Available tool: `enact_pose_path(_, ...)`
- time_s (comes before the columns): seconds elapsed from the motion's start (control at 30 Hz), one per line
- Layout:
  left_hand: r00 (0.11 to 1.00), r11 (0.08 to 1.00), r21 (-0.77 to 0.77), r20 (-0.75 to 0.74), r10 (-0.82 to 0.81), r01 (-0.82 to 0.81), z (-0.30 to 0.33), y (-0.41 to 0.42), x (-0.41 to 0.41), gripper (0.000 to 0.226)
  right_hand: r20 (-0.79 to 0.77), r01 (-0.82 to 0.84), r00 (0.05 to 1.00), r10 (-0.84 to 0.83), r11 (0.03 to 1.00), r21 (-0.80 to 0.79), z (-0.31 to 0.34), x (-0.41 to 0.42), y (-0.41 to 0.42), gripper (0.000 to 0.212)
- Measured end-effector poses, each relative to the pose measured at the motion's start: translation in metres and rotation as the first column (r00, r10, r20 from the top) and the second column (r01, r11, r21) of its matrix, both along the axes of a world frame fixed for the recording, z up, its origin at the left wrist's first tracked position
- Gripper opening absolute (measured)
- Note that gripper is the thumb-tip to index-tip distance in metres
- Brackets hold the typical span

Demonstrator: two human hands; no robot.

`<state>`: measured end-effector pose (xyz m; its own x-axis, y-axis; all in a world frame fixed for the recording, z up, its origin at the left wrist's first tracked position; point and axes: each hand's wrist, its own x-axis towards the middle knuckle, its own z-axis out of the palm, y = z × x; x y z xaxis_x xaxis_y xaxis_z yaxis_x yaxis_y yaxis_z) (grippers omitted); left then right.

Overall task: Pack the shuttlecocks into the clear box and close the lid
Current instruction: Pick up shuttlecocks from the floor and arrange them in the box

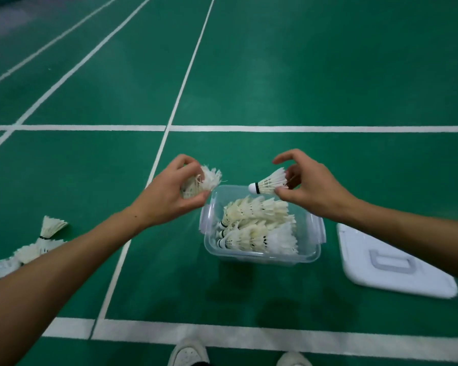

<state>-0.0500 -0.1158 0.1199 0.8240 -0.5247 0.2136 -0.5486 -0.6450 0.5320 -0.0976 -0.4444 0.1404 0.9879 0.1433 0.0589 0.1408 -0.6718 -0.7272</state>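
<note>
Centre-low of the frame: one clear box [262, 256], rectangular clear plastic with rounded corners and side latch tabs, lid off, standing on the green court floor [302, 75] with bare floor on all four sides. Contents: packed shuttlecocks [257, 228], white feathered, laid in rough rows; exact count cannot be told. Right of the box and apart from it: one lid [397, 270], flat white plastic with a recessed grey handle, partly under the right forearm. Over the box's far rim: left hand [169, 194], fingers curled round a frayed shuttlecock [206, 179]; right hand [312, 186], thumb and fingertips pinching the feather skirt of a held shuttlecock [269, 184], its white cork pointing left. Lower left edge: loose shuttlecocks [32, 247] on the floor, about four, well apart from the box. White court lines [222, 128] cross the floor. Bottom edge: two white shoes [188, 352].
</note>
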Motion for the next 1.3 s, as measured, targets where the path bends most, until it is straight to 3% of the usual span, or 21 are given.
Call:
enact_pose_path(0.2,0.995,0.995,-0.066,-0.061,-0.079,0.075,-0.042,-0.044,0.013,0.031,-0.059,0.047,0.997,-0.046,0.999,0.013,-0.041,-0.012,-0.017,0.047)
enact_pose_path(0.4,0.999,0.984,-0.174,-0.015,0.034,-0.036,-0.065,-0.037,0.027,0.026,-0.123,-0.025,0.992,0.033,0.998,0.063,-0.083,0.007,0.037,0.042)
enact_pose_path(0.63,0.992,0.972,-0.211,0.045,0.115,-0.103,-0.068,-0.025,0.023,0.026,-0.112,-0.079,0.992,0.061,0.984,-0.162,-0.117,0.025,0.096,0.038)
enact_pose_path(0.73,0.993,0.974,-0.208,0.047,0.105,-0.093,-0.066,-0.021,0.019,0.026,-0.131,-0.068,0.99,0.044,0.981,-0.183,-0.127,0.027,0.107,0.039)
enact_pose_path(1.1,0.998,0.984,-0.17,0.024,0.056,-0.051,-0.074,-0.015,0.007,0.024,-0.327,-0.133,0.937,0.122,0.991,-0.012,-0.12,0.029,0.11,0.06)
enact_pose_path(1.2,0.999,0.989,-0.139,0.031,0.044,-0.04,-0.074,-0.01,0.005,0.024,-0.314,-0.162,0.935,0.164,0.986,0.031,-0.112,0.026,0.098,0.064)
enact_pose_path(1.3,0.999,0.997,-0.076,0.045,0.027,-0.024,-0.07,-0.007,0.007,0.025,-0.204,-0.115,0.971,0.126,0.991,0.062,-0.096,0.022,0.078,0.065)
